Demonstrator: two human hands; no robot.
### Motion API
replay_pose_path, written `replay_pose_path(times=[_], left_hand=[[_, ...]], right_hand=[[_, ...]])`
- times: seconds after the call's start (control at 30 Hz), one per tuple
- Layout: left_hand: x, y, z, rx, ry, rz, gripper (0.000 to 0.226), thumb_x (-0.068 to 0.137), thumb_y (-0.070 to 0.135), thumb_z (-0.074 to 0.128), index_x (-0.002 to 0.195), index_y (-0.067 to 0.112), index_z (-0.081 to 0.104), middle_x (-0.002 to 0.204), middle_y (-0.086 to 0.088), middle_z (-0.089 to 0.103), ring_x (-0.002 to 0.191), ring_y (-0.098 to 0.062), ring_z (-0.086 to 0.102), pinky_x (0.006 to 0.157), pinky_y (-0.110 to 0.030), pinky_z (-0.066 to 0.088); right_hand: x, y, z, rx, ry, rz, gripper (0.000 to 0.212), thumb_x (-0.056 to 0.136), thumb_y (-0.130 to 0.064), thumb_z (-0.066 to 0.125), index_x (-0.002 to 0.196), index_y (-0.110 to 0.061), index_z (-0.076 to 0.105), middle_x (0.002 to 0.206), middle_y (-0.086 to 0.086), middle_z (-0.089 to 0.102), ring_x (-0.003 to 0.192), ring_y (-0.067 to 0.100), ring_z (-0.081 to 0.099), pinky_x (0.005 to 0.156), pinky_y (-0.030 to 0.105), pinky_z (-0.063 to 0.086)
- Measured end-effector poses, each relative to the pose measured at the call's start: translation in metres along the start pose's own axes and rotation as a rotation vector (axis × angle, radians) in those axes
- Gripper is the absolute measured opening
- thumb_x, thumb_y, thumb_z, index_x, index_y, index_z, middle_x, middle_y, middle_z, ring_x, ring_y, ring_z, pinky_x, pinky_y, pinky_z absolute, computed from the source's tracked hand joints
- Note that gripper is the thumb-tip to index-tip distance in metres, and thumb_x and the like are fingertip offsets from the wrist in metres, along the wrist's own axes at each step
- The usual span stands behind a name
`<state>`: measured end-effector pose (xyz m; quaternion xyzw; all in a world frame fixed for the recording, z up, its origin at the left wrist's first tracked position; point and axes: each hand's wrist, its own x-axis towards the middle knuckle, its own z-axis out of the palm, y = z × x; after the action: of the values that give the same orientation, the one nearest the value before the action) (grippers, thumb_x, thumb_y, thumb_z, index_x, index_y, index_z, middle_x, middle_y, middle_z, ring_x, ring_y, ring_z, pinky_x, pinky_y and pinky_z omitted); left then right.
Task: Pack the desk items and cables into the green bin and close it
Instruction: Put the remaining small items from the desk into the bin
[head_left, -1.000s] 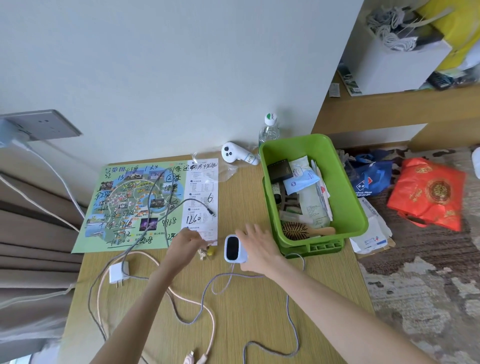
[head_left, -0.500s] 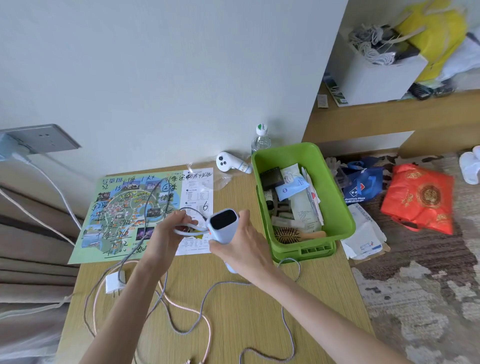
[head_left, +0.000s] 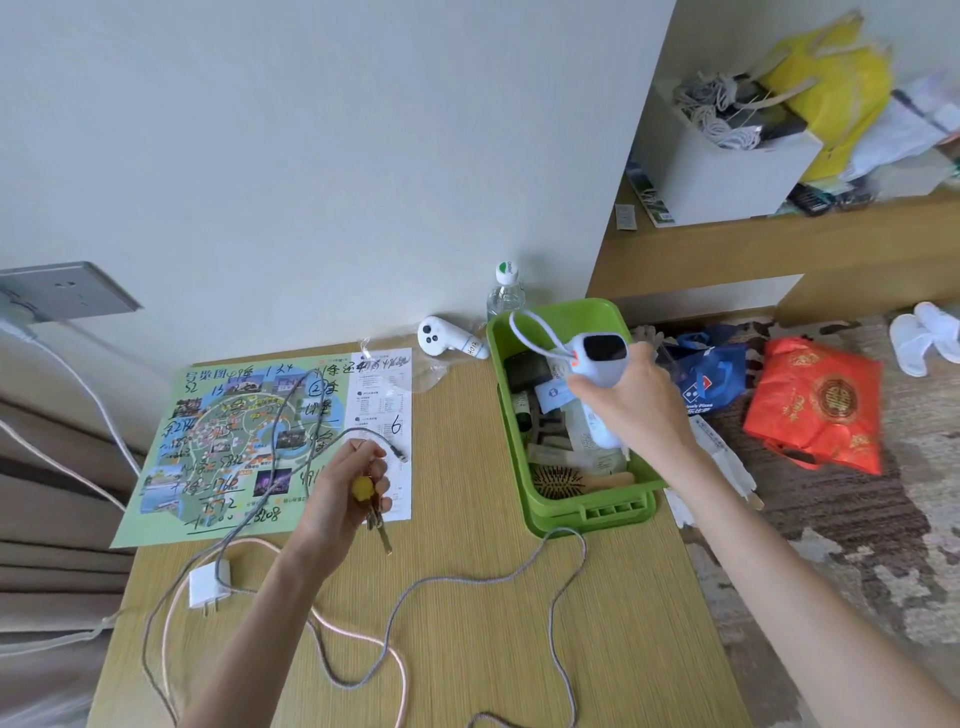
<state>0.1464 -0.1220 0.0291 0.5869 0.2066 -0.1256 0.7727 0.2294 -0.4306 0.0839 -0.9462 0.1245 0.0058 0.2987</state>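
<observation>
Grey cable (head_left: 467, 579) sprawls between the hands. Right hand (head_left: 631, 410) grips a pale-blue device (head_left: 597, 358) above the green bin (head_left: 597, 512); left hand (head_left: 348, 488) holds keys (head_left: 379, 525).

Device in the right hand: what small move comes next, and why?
Probably lower the device into the green bin and release it: the right hand grips it directly over the open bin. The left hand holds keys over the desk.

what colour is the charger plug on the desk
White; the plug shows best in the head view.
</observation>
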Motion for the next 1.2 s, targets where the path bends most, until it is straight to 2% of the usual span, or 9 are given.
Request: replay_pose_path(times=[0.1, 0.37, 0.5, 0.63, 0.73, 0.83, 0.93, 1.1, 1.2], left_hand=[[0.000, -0.004, 0.005, 0.042, 0.003, -0.019, 0.015, 0.098, 0.027, 0.052, 0.090, 0.017, 0.059, 0.073, 0.001, 0.050, 0.055, -0.013, 0.048, 0.045, -0.024, 0.040], [-0.001, 0.002, 0.029, 0.341, -0.062, 0.054, 0.018, 0.100, 0.029, 0.051, 0.103, 0.013, 0.058, 0.080, -0.005, 0.053, 0.054, -0.015, 0.046, 0.044, -0.023, 0.031], [0.005, 0.016, 0.057, 0.457, -0.078, 0.120, 0.017, 0.102, 0.026, 0.048, 0.105, 0.011, 0.056, 0.074, -0.002, 0.054, 0.051, -0.010, 0.042, 0.043, -0.018, 0.030], [0.016, 0.035, 0.099, 0.516, -0.121, 0.242, 0.018, 0.101, 0.023, 0.049, 0.101, 0.006, 0.053, 0.072, -0.005, 0.052, 0.049, -0.006, 0.042, 0.044, -0.015, 0.034], [0.028, 0.045, 0.133, 0.618, -0.147, 0.364, 0.013, 0.099, 0.022, 0.051, 0.095, 0.009, 0.053, 0.070, -0.004, 0.054, 0.054, -0.010, 0.044, 0.050, -0.023, 0.038], [0.042, 0.048, 0.165, 0.821, -0.179, 0.514, 0.013, 0.098, 0.026, 0.053, 0.096, 0.013, 0.053, 0.066, 0.007, 0.055, 0.052, -0.008, 0.044, 0.053, -0.028, 0.040], [0.060, 0.048, 0.194, 0.998, -0.202, 0.607, 0.014, 0.098, 0.028, 0.053, 0.101, 0.015, 0.051, 0.068, 0.005, 0.061, 0.055, -0.014, 0.053, 0.055, -0.034, 0.046], [0.097, 0.053, 0.231, 1.229, -0.152, 0.764, 0.023, 0.098, 0.033, 0.052, 0.112, 0.014, 0.054, 0.096, -0.001, 0.066, 0.077, -0.019, 0.060, 0.056, -0.031, 0.044], [0.112, 0.048, 0.234, 1.338, -0.244, 0.716, 0.029, 0.099, 0.031, 0.052, 0.121, 0.013, 0.052, 0.111, -0.004, 0.064, 0.097, -0.023, 0.060, 0.071, -0.038, 0.052]], right_hand=[[0.011, 0.016, 0.016, -0.225, -0.073, 0.012, 0.071, 0.078, -0.050, 0.067, 0.117, 0.003, 0.040, 0.105, 0.015, 0.062, 0.093, 0.035, 0.063, 0.064, 0.032, 0.039], [0.013, 0.029, 0.048, -0.381, -0.303, 0.124, 0.081, 0.084, -0.054, 0.064, 0.131, 0.007, 0.036, 0.117, 0.014, 0.062, 0.102, 0.031, 0.064, 0.067, 0.033, 0.047], [0.011, 0.029, 0.043, -0.469, -0.315, 0.064, 0.068, 0.081, -0.059, 0.065, 0.114, -0.001, 0.051, 0.103, 0.009, 0.062, 0.089, 0.027, 0.063, 0.063, 0.030, 0.042], [0.003, 0.028, 0.027, -0.494, -0.160, -0.118, 0.036, 0.090, -0.040, 0.063, 0.103, -0.006, 0.058, 0.092, 0.003, 0.058, 0.073, 0.021, 0.053, 0.059, 0.030, 0.040], [-0.004, 0.035, 0.010, -0.392, 0.103, -0.273, 0.020, 0.090, -0.019, 0.061, 0.106, -0.008, 0.055, 0.103, 0.007, 0.055, 0.091, 0.024, 0.057, 0.067, 0.036, 0.051], [-0.009, 0.051, -0.001, -0.345, 0.246, -0.257, 0.033, 0.083, -0.008, 0.066, 0.113, -0.004, 0.054, 0.114, 0.012, 0.052, 0.106, 0.029, 0.053, 0.078, 0.037, 0.051], [-0.012, 0.067, 0.001, -0.286, 0.192, -0.137, 0.044, 0.085, -0.005, 0.064, 0.126, -0.004, 0.048, 0.122, 0.012, 0.051, 0.107, 0.029, 0.057, 0.069, 0.029, 0.044], [-0.022, 0.081, 0.017, -0.214, 0.138, -0.133, 0.063, 0.085, 0.006, 0.057, 0.143, -0.006, 0.037, 0.134, 0.009, 0.049, 0.104, 0.031, 0.061, 0.064, 0.031, 0.044], [-0.023, 0.082, 0.019, -0.201, 0.155, -0.123, 0.065, 0.082, 0.008, 0.060, 0.142, -0.006, 0.039, 0.134, 0.009, 0.050, 0.105, 0.031, 0.062, 0.068, 0.034, 0.051]])
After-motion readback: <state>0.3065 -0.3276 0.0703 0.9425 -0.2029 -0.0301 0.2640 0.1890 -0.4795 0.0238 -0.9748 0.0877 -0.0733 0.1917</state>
